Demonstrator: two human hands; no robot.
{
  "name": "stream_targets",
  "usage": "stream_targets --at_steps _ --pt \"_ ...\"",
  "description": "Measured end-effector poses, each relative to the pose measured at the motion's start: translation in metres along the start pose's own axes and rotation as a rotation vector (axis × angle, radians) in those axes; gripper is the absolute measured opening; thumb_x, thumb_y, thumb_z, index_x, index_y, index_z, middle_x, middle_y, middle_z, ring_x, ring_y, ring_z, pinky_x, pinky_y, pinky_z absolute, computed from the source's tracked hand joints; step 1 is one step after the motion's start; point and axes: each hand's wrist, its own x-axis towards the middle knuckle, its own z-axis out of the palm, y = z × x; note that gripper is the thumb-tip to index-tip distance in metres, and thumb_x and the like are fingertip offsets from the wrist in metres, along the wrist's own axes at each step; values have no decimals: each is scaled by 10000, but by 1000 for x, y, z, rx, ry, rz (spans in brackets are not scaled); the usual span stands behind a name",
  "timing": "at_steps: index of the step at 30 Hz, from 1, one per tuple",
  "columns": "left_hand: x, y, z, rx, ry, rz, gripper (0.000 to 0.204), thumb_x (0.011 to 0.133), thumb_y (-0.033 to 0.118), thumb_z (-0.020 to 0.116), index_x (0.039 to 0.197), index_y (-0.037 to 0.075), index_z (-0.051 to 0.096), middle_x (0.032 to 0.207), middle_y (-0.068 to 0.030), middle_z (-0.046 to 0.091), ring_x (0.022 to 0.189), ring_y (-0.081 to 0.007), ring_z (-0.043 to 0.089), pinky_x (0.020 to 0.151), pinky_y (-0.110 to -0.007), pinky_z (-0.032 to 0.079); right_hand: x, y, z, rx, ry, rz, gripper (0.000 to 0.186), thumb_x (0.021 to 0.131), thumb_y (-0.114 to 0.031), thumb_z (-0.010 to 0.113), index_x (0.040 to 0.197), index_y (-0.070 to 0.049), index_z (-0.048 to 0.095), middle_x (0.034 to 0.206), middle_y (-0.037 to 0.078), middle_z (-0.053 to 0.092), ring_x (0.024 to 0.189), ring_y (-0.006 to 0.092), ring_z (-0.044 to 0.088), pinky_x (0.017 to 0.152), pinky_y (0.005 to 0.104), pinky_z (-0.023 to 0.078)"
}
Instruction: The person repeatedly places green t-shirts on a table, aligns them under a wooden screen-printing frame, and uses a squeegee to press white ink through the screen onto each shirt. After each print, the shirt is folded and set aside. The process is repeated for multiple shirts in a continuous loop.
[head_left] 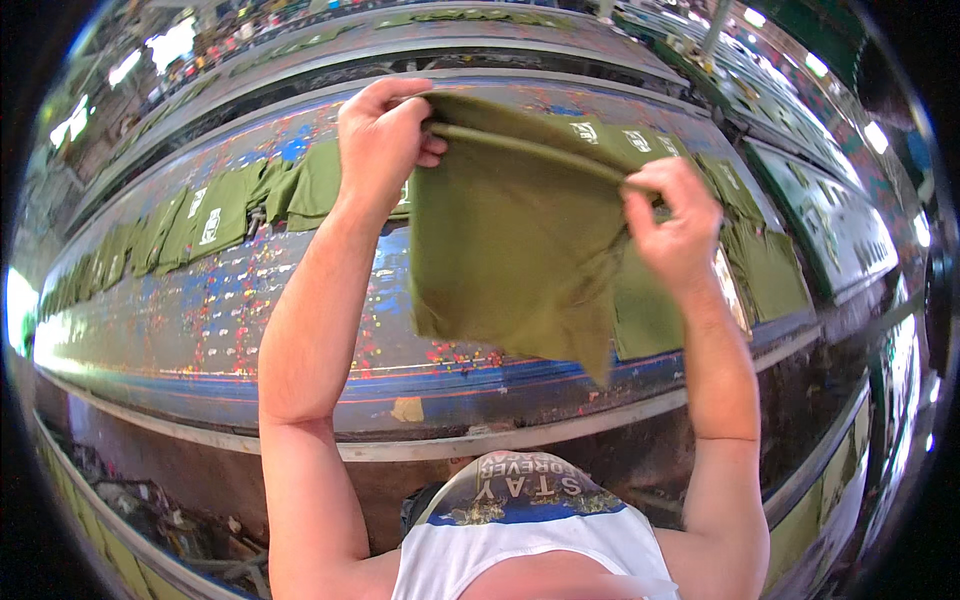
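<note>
Both of my hands hold up an olive-green fabric piece (510, 260) by its top edge, where it forms a folded band; the cloth hangs above the long table. My left hand (395, 135) pinches the top left corner, fingers curled round it. My right hand (660, 220) grips the right end of the same edge, with the cloth partly hidden behind the fingers. Behind and beside the held piece, more olive pieces with white printed marks (215, 215) lie in a row along the paint-spotted table (210, 330), continuing to the right under and past my right arm.
Parallel long tables (500, 55) run across the background, some with green fabric on them. A white board with dark marks (820, 215) stands at the right. A metal rail (500, 440) edges the table in front of me, and another rail (820, 440) runs at the lower right.
</note>
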Motion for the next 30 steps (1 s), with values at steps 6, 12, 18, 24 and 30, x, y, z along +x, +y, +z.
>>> stream_targets --at_steps 6,12,18,24,30 --pt "41 -23 15 55 -44 -152 239 1037 35 633 1211 -16 789 934 -121 790 613 -191 752 530 -337 648 52 77 25 -13 -155 110 328 908 1 859 1225 -68 809 1153 178 807 1038 362 787 925 433 623" --pt "108 -76 35 48 88 -124 275 1050 20 613 1273 -16 772 1044 -160 797 744 -235 804 666 -359 692 67 173 115 -58 -162 26 254 941 -41 797 1184 -117 794 1107 132 785 1025 403 771 869 480 626" --pt "151 -138 37 82 245 237 353 1019 -38 652 1362 -47 734 982 -108 719 799 -191 761 744 -345 700 56 231 202 29 140 40 207 925 -5 771 1090 -130 770 1061 81 772 961 366 779 794 468 628" --pt "105 -288 6 321 396 7 429 929 -19 679 1349 -55 756 841 -66 700 728 -131 674 662 -340 576 -50 250 285 91 -145 195 189 920 -9 734 1037 -157 739 1076 63 748 951 356 775 800 481 640" --pt "-3 -374 -21 647 344 -415 617 921 115 802 1506 -26 665 939 -161 812 827 -274 789 838 -449 634 -147 215 284 134 -573 264 131 904 -31 769 1006 -112 755 1073 83 728 992 355 771 846 495 641"
